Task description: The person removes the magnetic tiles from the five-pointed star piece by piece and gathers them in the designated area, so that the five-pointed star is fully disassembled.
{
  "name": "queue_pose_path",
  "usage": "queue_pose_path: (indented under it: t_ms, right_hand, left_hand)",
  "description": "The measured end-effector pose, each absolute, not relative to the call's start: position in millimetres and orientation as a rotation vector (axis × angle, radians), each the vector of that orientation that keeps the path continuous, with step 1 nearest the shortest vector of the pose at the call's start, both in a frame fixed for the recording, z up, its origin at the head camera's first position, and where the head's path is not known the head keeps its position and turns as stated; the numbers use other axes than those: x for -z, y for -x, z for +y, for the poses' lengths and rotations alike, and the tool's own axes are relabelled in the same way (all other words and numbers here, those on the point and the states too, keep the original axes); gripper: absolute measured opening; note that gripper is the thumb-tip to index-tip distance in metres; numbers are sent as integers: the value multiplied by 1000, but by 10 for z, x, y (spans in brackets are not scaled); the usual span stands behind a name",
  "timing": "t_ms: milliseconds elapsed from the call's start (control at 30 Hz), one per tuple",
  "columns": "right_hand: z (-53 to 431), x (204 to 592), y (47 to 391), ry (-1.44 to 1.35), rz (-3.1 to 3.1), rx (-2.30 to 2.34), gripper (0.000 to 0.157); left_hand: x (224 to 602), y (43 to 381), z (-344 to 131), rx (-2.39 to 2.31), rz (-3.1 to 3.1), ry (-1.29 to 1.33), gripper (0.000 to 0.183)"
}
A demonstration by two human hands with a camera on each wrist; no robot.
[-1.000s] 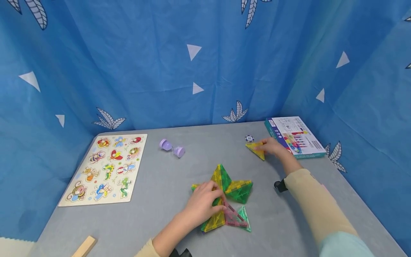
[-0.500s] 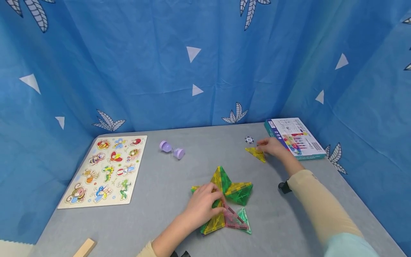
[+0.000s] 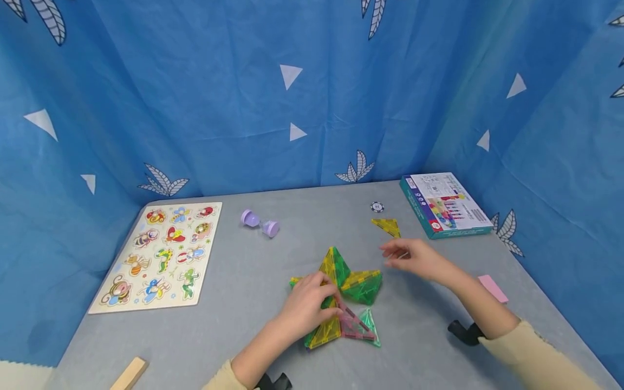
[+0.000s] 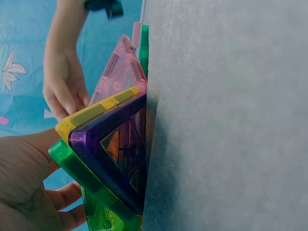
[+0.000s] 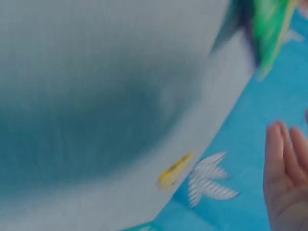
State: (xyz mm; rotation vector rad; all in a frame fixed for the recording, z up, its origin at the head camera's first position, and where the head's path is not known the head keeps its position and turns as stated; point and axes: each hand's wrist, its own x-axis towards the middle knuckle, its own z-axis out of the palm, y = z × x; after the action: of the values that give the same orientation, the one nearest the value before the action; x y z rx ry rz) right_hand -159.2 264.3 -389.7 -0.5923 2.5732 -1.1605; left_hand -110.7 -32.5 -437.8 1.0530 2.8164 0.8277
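A star-shaped build of see-through magnetic tiles [image 3: 332,266] in yellow and green lies in the middle of the table. My left hand [image 3: 305,306] grips its near left part, fingers over the top and thumb by a pink triangle tile [image 3: 352,326]. A light green triangle tile [image 3: 370,325] leans beside the pink one. In the left wrist view, a purple tile [image 4: 83,139] shows low on the build's side. My right hand [image 3: 414,258], fingers loosely bent and holding nothing, hovers right of the build. Beyond it, a loose yellow triangle tile [image 3: 388,226] lies flat.
An insect peg puzzle board [image 3: 166,254] lies at left. Toward the back are a small purple hourglass-shaped toy [image 3: 251,218], a poker chip [image 3: 377,207] and a printed box [image 3: 448,206]. A pink block [image 3: 493,288] lies under the right forearm, a wooden block [image 3: 129,374] at front left.
My right hand has let go of the yellow triangle tile, which now lies on the table, and moved back toward the build. The left hand keeps its grip.
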Motion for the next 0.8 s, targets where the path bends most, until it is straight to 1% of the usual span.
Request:
queue_pose_path:
  t_ms: [133,300,433,800]
  right_hand:
    - [2435,3972,1190,705,2373,1129,41]
    - [2206,4163,893,740,2418,880,56]
    - [2121,4257,784,780,2512,698,59]
    - [2017,4259,672,868,2677,435,55]
  left_hand:
    - [4361,1118,-321,-812,2823,-1049,14]
    - [4362,1119,-320,-790,2821,-1044,14]
    - [4377,1114,-321,-785,2821,-1052,14]
    - [4368,1110,-330,-804,2816,-1039,14]
